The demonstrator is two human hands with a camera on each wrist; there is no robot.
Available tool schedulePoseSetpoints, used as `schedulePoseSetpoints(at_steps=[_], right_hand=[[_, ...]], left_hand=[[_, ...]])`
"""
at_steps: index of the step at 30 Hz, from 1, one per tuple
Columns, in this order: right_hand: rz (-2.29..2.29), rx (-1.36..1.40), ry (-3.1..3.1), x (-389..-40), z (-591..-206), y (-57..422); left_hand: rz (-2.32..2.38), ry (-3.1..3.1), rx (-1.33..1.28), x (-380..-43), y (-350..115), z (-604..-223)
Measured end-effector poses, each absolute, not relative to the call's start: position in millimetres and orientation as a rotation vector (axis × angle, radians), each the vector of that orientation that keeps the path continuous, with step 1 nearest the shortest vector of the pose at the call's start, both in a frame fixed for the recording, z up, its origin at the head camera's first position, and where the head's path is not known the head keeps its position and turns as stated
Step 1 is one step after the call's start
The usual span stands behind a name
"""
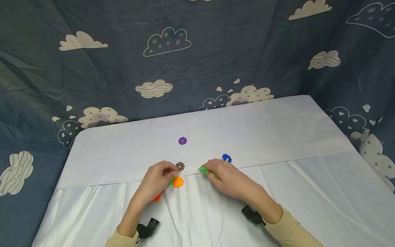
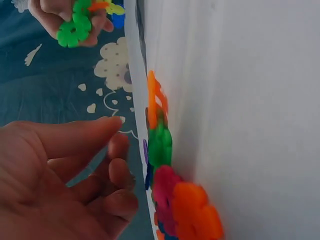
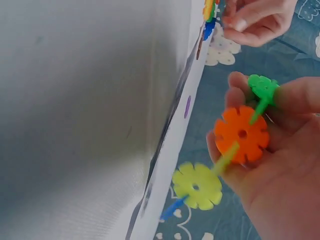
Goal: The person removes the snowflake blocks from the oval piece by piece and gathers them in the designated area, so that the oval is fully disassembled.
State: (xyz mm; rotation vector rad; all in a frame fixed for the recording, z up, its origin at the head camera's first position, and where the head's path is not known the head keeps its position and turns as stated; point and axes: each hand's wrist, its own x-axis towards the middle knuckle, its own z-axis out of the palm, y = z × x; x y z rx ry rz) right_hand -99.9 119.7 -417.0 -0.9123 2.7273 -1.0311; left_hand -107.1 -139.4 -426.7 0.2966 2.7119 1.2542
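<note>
My right hand (image 1: 229,180) pinches a short chain of slotted flower discs by its green disc (image 3: 262,90). An orange disc (image 3: 242,134), a yellow disc (image 3: 196,186) and a blue disc (image 1: 226,157) follow along that chain. My left hand (image 1: 157,179) hovers beside a second group of joined discs on the table, its fingers loosely bent around nothing. That group shows an orange disc (image 1: 178,181), a green disc (image 2: 160,146), a magenta disc (image 2: 168,190) and another orange disc (image 2: 197,215). In the head view the left hand covers part of it.
Just beyond the left fingers lies a single brown disc (image 1: 180,166), and farther back a purple disc (image 1: 182,140). A white cloth covers the table (image 1: 277,133). Behind it hangs a dark curtain (image 1: 210,61) with cloud prints. Black wrist devices show under both forearms.
</note>
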Motion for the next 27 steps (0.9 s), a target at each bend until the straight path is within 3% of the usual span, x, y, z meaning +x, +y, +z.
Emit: schedulePoseSetpoints(at_steps=[15, 27], right_hand=[[-1.018, -0.962, 2.572, -102.3, -413.9, 120.4], [-1.041, -0.924, 2.533, -99.7, -414.3, 120.6]], left_hand=[[1.345, 2.715, 0.789, -89.1, -102.7, -422.3], [1.425, 2.620, 0.888, -90.1, -105.8, -424.7]])
